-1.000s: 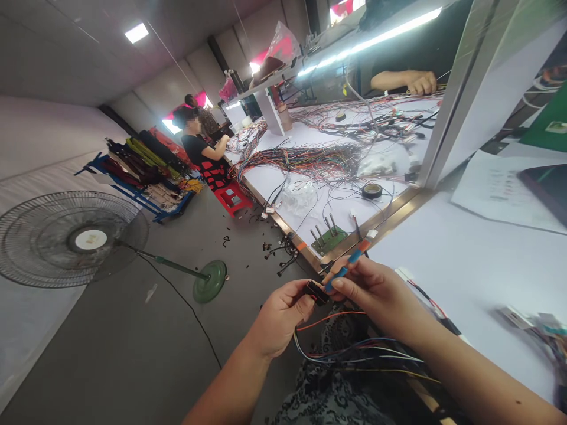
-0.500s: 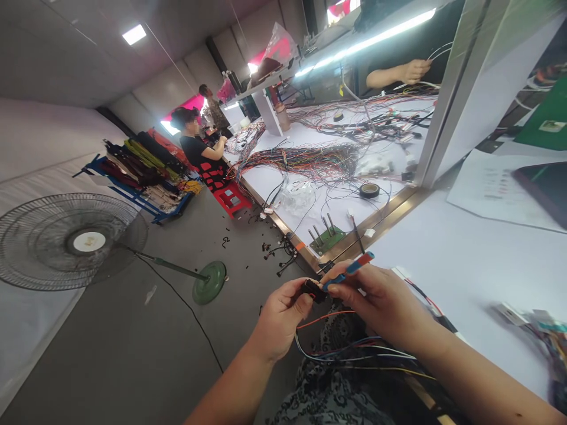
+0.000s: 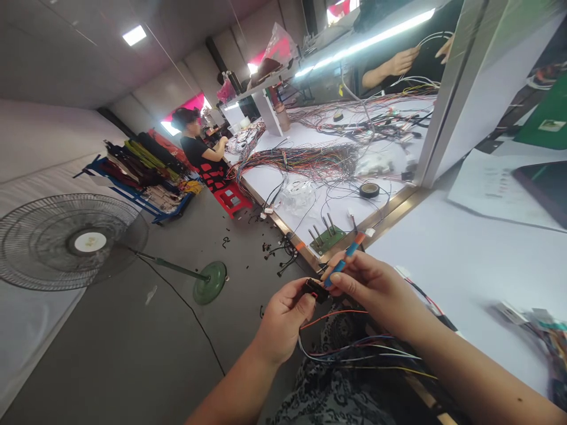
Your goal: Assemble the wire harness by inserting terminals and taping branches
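A black wire connector (image 3: pixel 317 290) with a small red part is pinched between the thumb and fingers of my left hand (image 3: pixel 283 321). My right hand (image 3: pixel 370 289) grips a slim blue tool with a red end (image 3: pixel 341 268); its lower tip meets the connector. What the tip looks like is hidden by fingers and connector. Several thin wires (image 3: pixel 354 348), among them an orange one, trail from beneath my left hand across my lap to the right.
A green block with upright metal pins (image 3: pixel 328 238) stands at the bench corner. Beyond it lie a black tape roll (image 3: pixel 369 190) and a long wire bundle (image 3: pixel 301 158). A metal post (image 3: pixel 452 100) rises at right. A floor fan (image 3: pixel 88 242) stands left. Co-workers sit along the bench.
The blue tool has tilted more upright, my right hand turning with it, its tip still at the connector. Across the bench, a co-worker's second hand has come into view at the white wires.
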The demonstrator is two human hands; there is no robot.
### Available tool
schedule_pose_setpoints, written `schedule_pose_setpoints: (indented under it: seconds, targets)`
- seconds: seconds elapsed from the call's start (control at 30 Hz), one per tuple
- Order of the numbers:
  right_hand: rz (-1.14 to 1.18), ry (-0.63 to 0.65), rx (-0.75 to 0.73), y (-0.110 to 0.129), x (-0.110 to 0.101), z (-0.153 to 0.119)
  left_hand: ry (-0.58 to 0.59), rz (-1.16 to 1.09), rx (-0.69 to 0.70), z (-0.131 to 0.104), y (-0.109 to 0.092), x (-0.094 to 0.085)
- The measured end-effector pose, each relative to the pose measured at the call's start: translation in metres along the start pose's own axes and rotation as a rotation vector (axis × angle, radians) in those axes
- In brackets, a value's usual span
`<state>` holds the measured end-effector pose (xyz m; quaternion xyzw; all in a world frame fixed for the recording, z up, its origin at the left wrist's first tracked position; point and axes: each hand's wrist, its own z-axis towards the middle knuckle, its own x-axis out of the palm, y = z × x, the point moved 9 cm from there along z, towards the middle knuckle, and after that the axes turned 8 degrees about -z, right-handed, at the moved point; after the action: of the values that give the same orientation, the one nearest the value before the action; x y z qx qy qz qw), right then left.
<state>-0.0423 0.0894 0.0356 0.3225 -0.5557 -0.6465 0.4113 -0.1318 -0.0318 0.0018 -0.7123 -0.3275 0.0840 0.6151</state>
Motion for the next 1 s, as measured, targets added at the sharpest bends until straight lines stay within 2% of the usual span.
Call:
schedule_pose_setpoints:
  seconds: [0.13, 0.23, 0.4, 0.5, 0.73, 0.87, 1.0]
  targets:
    - [0.129, 0.024, 0.042, -0.006, 0.003, 0.001, 0.042, -0.021, -0.047, 0.000, -0.003, 0.007]
    - [0.161, 0.043, 0.055, -0.007, 0.007, 0.001, 0.064, 0.119, -0.039, -0.001, -0.007, 0.011]
    - [0.059, -0.040, 0.096, -0.010, 0.000, 0.002, 0.030, 0.325, -0.004, -0.004, -0.014, 0.012]
    - [0.031, -0.035, 0.125, -0.012, 0.000, 0.001, 0.023, 0.380, 0.017, -0.005, -0.018, 0.015]
    - [-0.018, -0.035, 0.123, -0.007, 0.001, -0.001, -0.007, 0.429, 0.081, -0.008, -0.025, 0.020]
    - [-0.081, -0.046, 0.111, -0.005, 0.001, 0.000, 0.003, 0.434, 0.078, -0.007, -0.023, 0.021]
    - [-0.050, -0.045, 0.093, -0.008, 0.003, -0.001, -0.007, 0.427, 0.068, -0.006, -0.022, 0.021]
